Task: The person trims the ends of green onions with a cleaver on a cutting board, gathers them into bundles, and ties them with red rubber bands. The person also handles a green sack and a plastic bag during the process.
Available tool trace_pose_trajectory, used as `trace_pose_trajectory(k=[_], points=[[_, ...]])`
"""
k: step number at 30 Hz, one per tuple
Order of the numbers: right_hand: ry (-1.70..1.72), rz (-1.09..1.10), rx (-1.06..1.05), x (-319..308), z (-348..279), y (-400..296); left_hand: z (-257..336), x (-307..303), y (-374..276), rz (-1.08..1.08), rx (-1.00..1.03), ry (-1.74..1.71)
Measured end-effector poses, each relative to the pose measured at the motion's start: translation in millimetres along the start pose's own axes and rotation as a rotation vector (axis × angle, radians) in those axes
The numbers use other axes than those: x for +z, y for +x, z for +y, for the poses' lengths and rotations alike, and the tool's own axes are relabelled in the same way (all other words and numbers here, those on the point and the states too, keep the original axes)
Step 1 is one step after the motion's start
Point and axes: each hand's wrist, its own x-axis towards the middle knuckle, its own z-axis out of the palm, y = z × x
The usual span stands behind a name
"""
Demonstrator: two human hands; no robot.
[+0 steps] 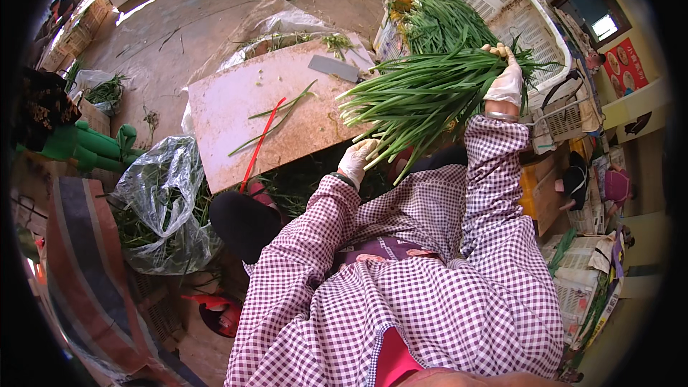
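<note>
A large loose bunch of garlic chives (430, 88) spans the space in front of me, its pale cut ends to the left and its leafy tips to the right. In a whitish glove, my right hand (505, 80) grips the bunch near the leafy end. My left hand (359, 161), also gloved, has its curled fingers on a few stalk ends at the bunch's lower left. Behind the bunch lies a board (269, 118) with a cleaver (334, 67), a red strip (263, 142) and a few loose green stalks (279, 121) on it.
More chives (449, 21) are piled beyond the bunch, beside a white plastic crate (537, 27). A clear plastic bag (166, 199) of greens stands at left, near a striped cloth (88, 258). Someone in green trousers (91, 145) is at far left. Other people (615, 188) are at right.
</note>
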Motion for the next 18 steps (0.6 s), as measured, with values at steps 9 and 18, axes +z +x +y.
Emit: trace_pose_trajectory(k=[9,18], points=[[0.014,-0.051,0.028,4.2,14.8,-3.4,-41.1,-7.6,21.5,-0.23,0.261,0.458],[-0.051,0.039,0.0,12.4,29.4,-16.6,-31.0,8.3,27.2,-0.041,-0.054,-0.437]])
